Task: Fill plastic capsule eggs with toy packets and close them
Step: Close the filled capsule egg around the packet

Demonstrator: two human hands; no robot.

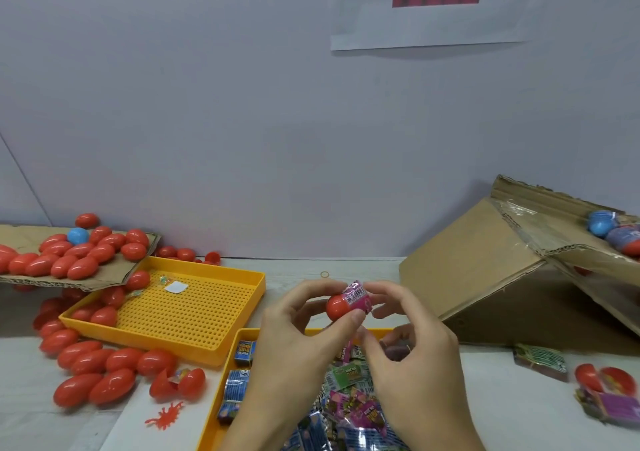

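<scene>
A tilted cardboard box (485, 263) sits to the right of the hands, an orange tray (180, 315) to their left, another tray of toy packets (346, 395) under them. The left hand (294, 339) pinches a red egg half (339, 307) between thumb and fingers. The right hand (412, 339) grips a pink packet (358, 296), which sits in the half's open mouth.

No print here can be read with any confidence. The pink packet (358, 297) pinched at the red egg half (338, 308) carries blurred lettering, and so do the packets in the yellow tray (221, 398). The wall sheet (436, 10) shows a red striped bar.
</scene>
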